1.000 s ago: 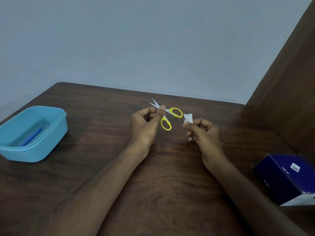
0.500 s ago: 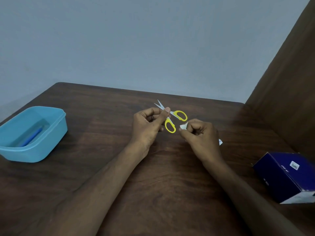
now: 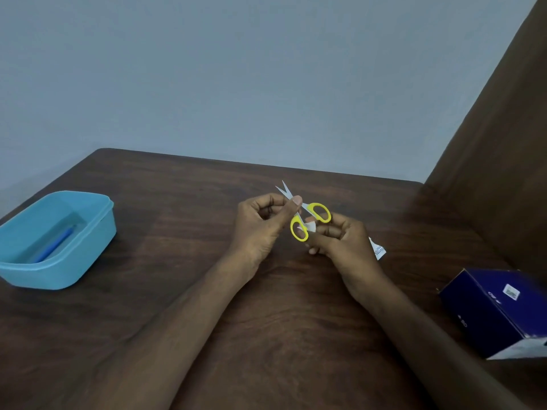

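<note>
Right now my left hand is pinching the light, stiff scissors near the pivot, clear of sharp blades; my right hand is gripping a flimsy packet.

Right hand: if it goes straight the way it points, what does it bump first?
Probably the yellow scissors held by the left hand; the right hand looks nearly touching their loops, depth unclear.

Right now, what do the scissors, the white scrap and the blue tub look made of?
Scissors: pale metal blades, glossy yellow plastic loops, by the look. White scrap: likely thin paper, matte and flat. Blue tub: seemingly moulded plastic, with a smooth sheen and a rounded rim.
</note>
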The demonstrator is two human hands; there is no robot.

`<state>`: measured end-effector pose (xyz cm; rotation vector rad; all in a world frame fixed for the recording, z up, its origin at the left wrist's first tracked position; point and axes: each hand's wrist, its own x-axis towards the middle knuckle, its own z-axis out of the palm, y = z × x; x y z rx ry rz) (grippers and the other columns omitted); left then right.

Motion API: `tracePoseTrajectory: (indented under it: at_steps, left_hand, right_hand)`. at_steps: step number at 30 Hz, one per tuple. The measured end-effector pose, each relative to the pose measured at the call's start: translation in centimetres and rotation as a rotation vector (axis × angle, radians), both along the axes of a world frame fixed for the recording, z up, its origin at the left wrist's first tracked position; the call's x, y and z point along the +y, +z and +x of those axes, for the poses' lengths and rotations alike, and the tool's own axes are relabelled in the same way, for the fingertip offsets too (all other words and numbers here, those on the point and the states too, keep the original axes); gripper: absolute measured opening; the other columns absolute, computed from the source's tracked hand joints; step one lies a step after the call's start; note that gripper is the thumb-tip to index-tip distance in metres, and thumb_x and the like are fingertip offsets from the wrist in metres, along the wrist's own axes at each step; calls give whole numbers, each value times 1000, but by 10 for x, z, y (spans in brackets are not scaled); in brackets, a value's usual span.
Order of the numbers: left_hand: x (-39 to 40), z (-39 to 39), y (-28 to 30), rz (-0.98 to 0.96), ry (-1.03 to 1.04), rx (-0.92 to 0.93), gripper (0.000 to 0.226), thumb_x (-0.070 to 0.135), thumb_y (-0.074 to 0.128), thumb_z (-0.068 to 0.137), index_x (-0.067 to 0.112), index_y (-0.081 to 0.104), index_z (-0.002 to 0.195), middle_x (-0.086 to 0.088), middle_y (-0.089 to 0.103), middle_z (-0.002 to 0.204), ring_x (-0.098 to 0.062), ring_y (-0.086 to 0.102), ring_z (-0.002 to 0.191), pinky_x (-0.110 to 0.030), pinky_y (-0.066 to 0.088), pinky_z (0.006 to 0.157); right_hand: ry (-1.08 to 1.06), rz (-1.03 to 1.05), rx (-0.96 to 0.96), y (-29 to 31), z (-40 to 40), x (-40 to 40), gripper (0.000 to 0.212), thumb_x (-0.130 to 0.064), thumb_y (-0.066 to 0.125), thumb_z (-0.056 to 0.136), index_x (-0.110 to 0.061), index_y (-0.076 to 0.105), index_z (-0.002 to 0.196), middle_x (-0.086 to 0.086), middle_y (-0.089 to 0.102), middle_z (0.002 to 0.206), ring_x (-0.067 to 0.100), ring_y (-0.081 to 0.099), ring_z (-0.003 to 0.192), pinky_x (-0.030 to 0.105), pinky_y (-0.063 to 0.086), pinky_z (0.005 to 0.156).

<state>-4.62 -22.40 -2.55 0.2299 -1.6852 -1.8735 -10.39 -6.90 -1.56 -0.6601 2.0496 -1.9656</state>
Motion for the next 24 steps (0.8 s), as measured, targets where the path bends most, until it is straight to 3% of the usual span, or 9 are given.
tracePoseTrajectory:
  at_steps: [4,7,14,18,21,24]
  left_hand:
    - [2,-1,0,-21,-19,38,26,19,78,97,-3,75,85,7,73,66,6,60,56,-9,42,57]
    - [3,1,3,-22,-35,39,22,18,77,98,1,75,84,9,74,66,6,62,57,-8,44,58]
    - [2,1,2,-67,-45,61,24,21,79,97,-1,78,86,-7,82,82,-15,70,73,-22,53,70]
    - [0,1,2,-78,-7,60,24,24,79,97,3,79,85,-6,81,78,-16,61,67,-26,47,65]
    - [-1,1,1,-50,-28,67,23,21,78,98,2,78,85,-7,80,78,-16,67,67,-24,51,66]
    - [0,0,0,-45,-37,61,22,21,79,97,3,77,84,2,74,69,-13,61,65,-22,48,63]
  right_hand:
    - [60,-170,-199,4,0,-2,21,9,68,93,-5,80,102,10,80,89,17,69,77,28,54,67]
    - [56,-193,-239,5,0,-1,18,9,69,92,-3,80,100,11,81,92,14,70,79,24,54,66]
    - [99,-198,-267,8,2,-1,27,4,67,94,-12,81,77,6,71,71,13,60,65,22,50,59]
    - [140,-180,-238,7,1,0,11,-2,74,87,-8,77,96,6,71,77,15,58,66,23,49,58]
    - [165,-133,-199,6,4,-2,30,-16,78,73,-13,78,103,13,77,90,12,60,67,26,46,62]
    - [146,-145,-222,5,3,-1,57,-18,81,69,-8,70,124,14,80,103,14,68,81,29,44,65]
